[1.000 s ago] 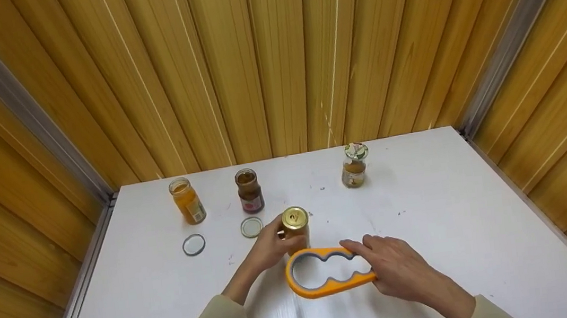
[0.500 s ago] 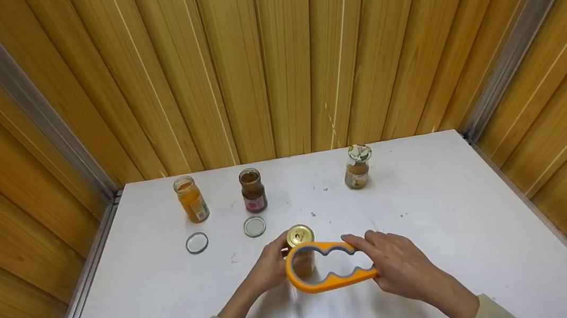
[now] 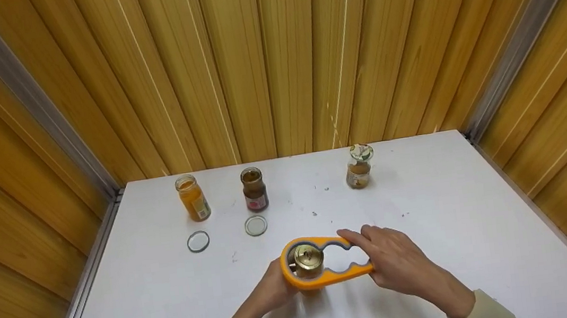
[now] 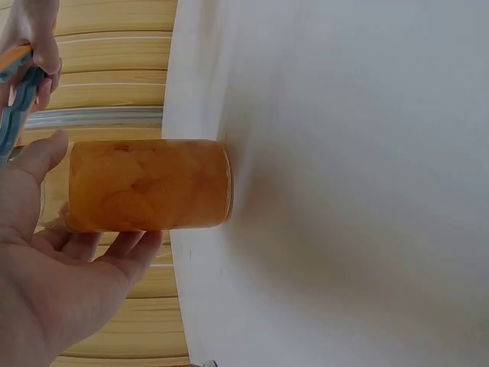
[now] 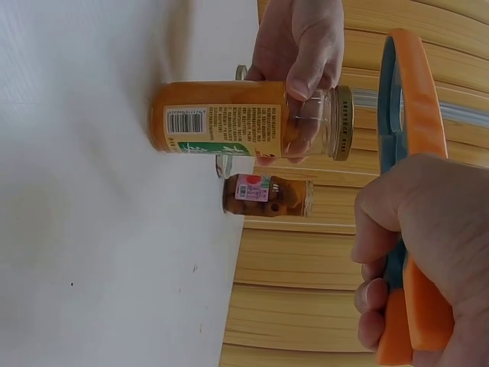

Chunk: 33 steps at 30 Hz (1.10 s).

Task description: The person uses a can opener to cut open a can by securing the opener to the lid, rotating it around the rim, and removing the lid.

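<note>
My left hand (image 3: 274,288) grips a glass jar of orange fruit pieces (image 4: 153,187) near its neck, thumb on one side and fingers on the other. The jar stands upright; whether its base touches the table is hard to tell. Its gold lid (image 5: 344,122) is on. In my right hand (image 3: 396,261) is an orange jar opener (image 3: 339,276) with grey scalloped inner edges, held by its handle ends. From the head view the opener's loop surrounds the lid, but the right wrist view shows it slightly above the lid, apart from it.
Toward the back left of the white table (image 3: 145,303) stand an uncovered jar of orange contents (image 3: 194,201) and an uncovered dark jar (image 3: 254,190). Two loose lids, one left (image 3: 198,241) and one right (image 3: 256,225), lie before them. A lidded jar (image 3: 358,169) stands back right.
The left hand has brought the gold-lidded jar nearer the body, under the opener's loop. The right hand with the opener has shifted only slightly. The other jars stay put.
</note>
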{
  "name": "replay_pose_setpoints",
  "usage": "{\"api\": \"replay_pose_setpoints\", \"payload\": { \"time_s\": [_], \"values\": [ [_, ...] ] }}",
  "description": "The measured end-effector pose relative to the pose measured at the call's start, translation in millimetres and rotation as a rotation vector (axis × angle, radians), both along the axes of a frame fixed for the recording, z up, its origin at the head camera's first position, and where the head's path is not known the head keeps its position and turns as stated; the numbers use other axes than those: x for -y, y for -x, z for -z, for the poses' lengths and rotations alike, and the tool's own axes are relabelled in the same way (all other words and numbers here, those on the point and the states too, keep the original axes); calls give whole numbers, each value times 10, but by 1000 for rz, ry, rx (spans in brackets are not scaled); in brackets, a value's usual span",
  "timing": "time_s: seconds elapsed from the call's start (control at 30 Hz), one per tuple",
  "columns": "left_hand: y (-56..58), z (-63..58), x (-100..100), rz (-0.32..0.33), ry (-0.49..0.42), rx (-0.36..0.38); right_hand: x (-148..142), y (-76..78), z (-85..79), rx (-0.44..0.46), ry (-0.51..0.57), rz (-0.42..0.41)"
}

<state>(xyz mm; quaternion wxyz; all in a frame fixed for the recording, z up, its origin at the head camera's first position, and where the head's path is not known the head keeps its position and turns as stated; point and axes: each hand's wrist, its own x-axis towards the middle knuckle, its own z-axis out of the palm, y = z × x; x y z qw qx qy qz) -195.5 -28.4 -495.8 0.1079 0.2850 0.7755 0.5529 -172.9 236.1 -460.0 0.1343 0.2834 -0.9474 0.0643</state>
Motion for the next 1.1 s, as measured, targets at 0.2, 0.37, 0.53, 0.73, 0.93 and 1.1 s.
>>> {"api": "replay_pose_setpoints", "payload": {
  "time_s": [0.2,0.37,0.53,0.73,0.93,1.1],
  "values": [
    [-55,190,-46,32,-40,85,33,2,23,-41,15,-38],
    [-78,319,-96,0,12,154,63,-30,57,-33,21,-76],
    [-99,347,-133,41,26,66,106,-54,82,-17,22,-101],
    [-116,355,-160,63,16,39,137,-70,96,15,6,-88],
    [-122,365,-171,84,7,49,151,-79,109,1,2,-116],
    [-120,376,-165,68,27,52,160,-77,121,-42,21,-148]
  ]
}}
